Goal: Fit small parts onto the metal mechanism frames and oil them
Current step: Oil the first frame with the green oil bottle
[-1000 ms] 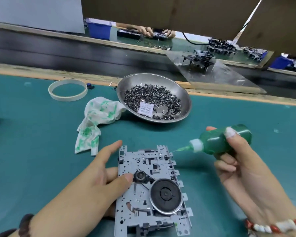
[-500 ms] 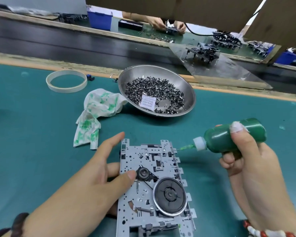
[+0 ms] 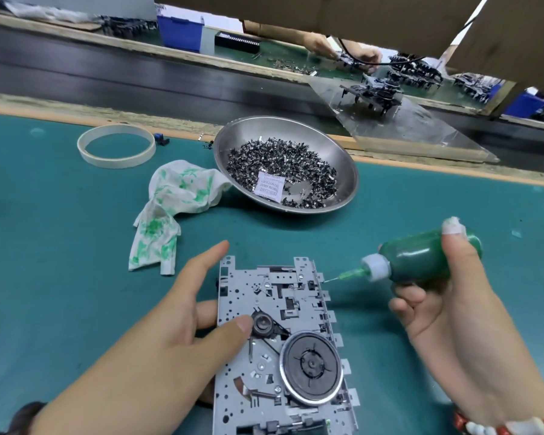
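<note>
A grey metal mechanism frame lies flat on the teal mat in front of me, with a black flywheel and a small black pulley on it. My left hand holds the frame by its left edge; the thumb lies on top beside the pulley and the index finger points out straight. My right hand grips a green oil bottle. The bottle's needle tip points left and sits just off the frame's upper right corner.
A steel bowl full of small dark parts, with a white desiccant packet, stands behind the frame. A green-stained cloth lies to its left, and a tape ring beyond. A black conveyor runs past the mat's far edge.
The view has shifted slightly. My right hand with the bottle has drawn a little right and up from the frame; my left hand keeps its hold on the frame.
</note>
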Tool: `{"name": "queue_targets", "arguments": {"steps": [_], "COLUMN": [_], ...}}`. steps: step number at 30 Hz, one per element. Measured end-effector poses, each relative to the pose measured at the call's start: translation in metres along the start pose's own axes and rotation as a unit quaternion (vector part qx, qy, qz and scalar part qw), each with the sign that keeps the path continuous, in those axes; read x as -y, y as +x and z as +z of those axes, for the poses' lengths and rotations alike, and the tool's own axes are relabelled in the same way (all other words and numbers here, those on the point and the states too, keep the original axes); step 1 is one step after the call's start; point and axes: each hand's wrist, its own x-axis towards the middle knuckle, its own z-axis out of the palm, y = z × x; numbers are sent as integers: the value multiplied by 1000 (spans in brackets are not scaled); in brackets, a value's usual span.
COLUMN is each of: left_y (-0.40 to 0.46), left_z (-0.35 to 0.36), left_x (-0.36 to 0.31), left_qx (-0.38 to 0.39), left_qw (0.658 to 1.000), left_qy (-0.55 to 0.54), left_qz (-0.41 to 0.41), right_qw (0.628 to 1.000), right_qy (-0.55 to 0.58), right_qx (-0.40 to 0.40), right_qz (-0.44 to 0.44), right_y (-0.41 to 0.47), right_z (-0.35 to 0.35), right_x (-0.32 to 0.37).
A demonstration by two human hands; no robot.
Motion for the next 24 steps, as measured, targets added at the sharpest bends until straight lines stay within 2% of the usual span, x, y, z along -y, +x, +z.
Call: {"name": "queue_targets", "arguments": {"steps": [4, 18, 24], "left_y": [0, 1, 2], "left_z": [2, -3, -2], "left_x": [-2, 5, 4], "left_qx": [-2, 12, 12], "left_qw": [999, 1000, 1000], "left_qy": [-33, -16, -22], "left_qz": [-10, -13, -14], "right_qw": [1000, 994, 994], "right_qy": [-15, -79, -76], "right_qx": [19, -7, -4], "right_qz": [18, -74, -80], "right_y": [0, -1, -1], "right_z": [-1, 1, 0], "right_x": [0, -2, -2]}}
